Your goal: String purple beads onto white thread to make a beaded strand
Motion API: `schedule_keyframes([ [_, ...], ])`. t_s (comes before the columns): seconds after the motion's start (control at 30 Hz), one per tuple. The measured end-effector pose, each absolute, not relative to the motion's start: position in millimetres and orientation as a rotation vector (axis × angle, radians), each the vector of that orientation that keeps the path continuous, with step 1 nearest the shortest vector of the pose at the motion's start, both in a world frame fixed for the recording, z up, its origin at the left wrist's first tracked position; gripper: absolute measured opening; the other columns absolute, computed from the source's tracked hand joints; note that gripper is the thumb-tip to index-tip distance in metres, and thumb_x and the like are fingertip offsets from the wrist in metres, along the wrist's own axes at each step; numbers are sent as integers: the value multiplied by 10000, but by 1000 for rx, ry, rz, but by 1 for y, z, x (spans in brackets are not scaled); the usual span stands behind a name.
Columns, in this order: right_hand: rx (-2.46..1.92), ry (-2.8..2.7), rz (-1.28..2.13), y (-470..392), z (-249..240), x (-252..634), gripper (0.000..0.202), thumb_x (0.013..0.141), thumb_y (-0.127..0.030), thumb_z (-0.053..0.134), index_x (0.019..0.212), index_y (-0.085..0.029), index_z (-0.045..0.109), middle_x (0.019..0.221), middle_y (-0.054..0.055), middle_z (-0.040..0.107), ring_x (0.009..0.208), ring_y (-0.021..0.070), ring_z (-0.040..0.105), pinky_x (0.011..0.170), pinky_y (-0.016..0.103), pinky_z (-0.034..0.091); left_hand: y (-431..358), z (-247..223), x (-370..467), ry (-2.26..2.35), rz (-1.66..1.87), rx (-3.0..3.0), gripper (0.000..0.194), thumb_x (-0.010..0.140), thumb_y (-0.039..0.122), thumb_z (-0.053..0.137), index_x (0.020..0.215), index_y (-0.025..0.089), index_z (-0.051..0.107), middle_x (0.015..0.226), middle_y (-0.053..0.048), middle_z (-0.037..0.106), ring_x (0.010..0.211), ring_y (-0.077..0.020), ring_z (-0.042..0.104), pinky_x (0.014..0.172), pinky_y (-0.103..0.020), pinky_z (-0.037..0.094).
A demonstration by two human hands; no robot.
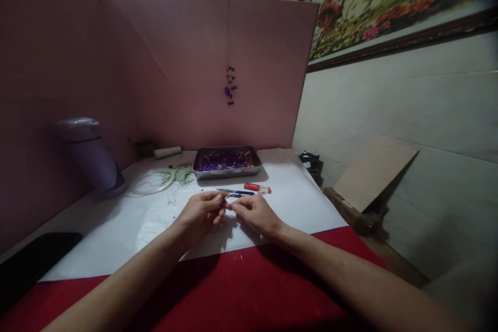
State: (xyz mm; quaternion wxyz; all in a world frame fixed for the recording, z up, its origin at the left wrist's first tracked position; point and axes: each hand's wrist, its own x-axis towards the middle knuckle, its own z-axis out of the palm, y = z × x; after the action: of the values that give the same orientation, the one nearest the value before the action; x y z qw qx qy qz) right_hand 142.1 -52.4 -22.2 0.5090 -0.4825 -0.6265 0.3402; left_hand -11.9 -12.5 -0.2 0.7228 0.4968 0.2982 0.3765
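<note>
My left hand [203, 211] is pinched around a small cluster of dark purple beads [223, 202] above the white sheet. Close on its right, my right hand [254, 212] has its thumb and fingertips pressed together at the beads' edge; whatever it grips is too small to make out. Just beyond the hands lie a blue pen-like tool [243, 194] and a red-handled tool [252, 187]. Behind them a metal tray [229, 173] holds many purple beads and a few of other colours.
A purple tumbler [95, 161], coiled clear line [150, 182], pale green threads [182, 175] and a white roll [167, 152] are at left. A black flat object [46, 251] lies front left. A beaded string [230, 85] hangs on the pink partition [175, 62].
</note>
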Motion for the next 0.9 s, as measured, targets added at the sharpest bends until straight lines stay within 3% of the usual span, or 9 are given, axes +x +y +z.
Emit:
schedule_keyframes([
  [0.17,-1008,-1231,1146,-56,-18,137,318,747,-440,605,626,-149,563,428,-90,346,333,35,235,327,185,170,-15,0,-10,690,854,1166,221,702,178,671,894,96,597,666,-37,601,462,-74,513,404,-175,382],
  [0.47,-953,-1067,1247,-59,-17,138,323,670,-432,693,685,-141,556,490,-67,451,377,32,305,332,156,198,-23,-1,-5,676,840,1267,391,617,263,756,935,111,586,680,-30,620,510,-103,552,455,-211,404],
  [0.9,-928,-1123,1069,-58,-17,138,274,717,-387,659,656,-156,525,466,-64,451,397,48,310,371,185,209,-26,3,-6,641,721,1128,131,684,187,666,768,113,599,697,-40,607,519,-77,512,481,-200,400],
])
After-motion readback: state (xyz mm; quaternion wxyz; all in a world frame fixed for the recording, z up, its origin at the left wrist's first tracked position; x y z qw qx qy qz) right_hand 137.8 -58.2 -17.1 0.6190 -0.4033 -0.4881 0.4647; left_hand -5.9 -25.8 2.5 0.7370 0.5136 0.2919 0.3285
